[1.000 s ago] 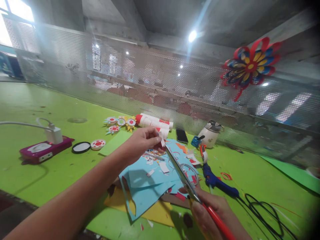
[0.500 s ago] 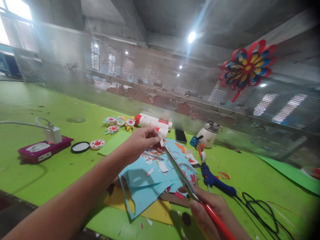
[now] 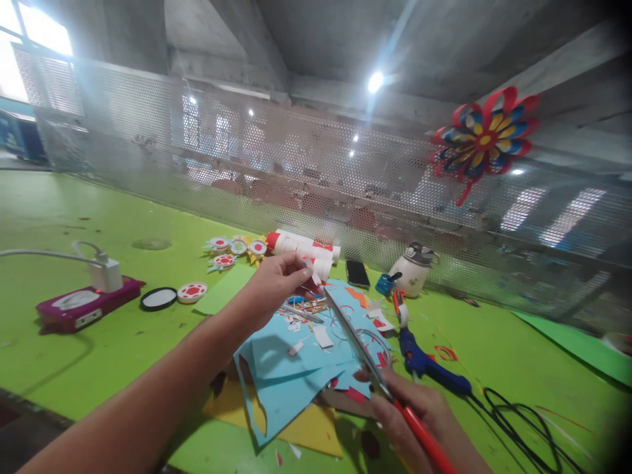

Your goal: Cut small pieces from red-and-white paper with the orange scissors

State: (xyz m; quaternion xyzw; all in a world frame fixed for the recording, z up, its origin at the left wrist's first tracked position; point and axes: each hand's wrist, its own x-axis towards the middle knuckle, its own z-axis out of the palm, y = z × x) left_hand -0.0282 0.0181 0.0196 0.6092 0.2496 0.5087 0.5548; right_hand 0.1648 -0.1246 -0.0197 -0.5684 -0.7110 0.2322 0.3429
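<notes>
- Scissors point(image 3: 365, 359): red-handled, held in the right hand point(image 3: 424, 421) at the 5 o'clock area of the view. Blades run up toward 11 o'clock and look nearly closed; the tip meets a small paper piece point(image 3: 311, 271).
- Right hand: fingers curled tight around the red handles.
- Left hand point(image 3: 274, 283): near frame centre, forearm entering from 7 o'clock. Thumb and fingertips pinched together on the small white-and-red paper piece, held above the table point(image 3: 74, 368).
- Blue paper sheets point(image 3: 286, 368): lying directly below both hands, on top of a yellow sheet point(image 3: 316, 428). Small white and red offcuts are scattered across them.
- Glue gun point(image 3: 427, 365): blue, on the green table at 3 o'clock from the scissors, near but apart. Its black cord point(image 3: 523, 421) trails toward 4 o'clock.
- Rolled paper point(image 3: 303, 247): white and red, at 12 o'clock from the left hand, beside small paper flowers point(image 3: 237, 249).
- Phone point(image 3: 357, 272) and a white pot point(image 3: 413, 270): at 1 o'clock, against the perforated screen point(image 3: 296, 171).
- Power strip point(image 3: 86, 304): magenta, at 9 o'clock, with a white plug seated in it.
- Large paper flower point(image 3: 481, 141): mounted on the screen at 2 o'clock.
</notes>
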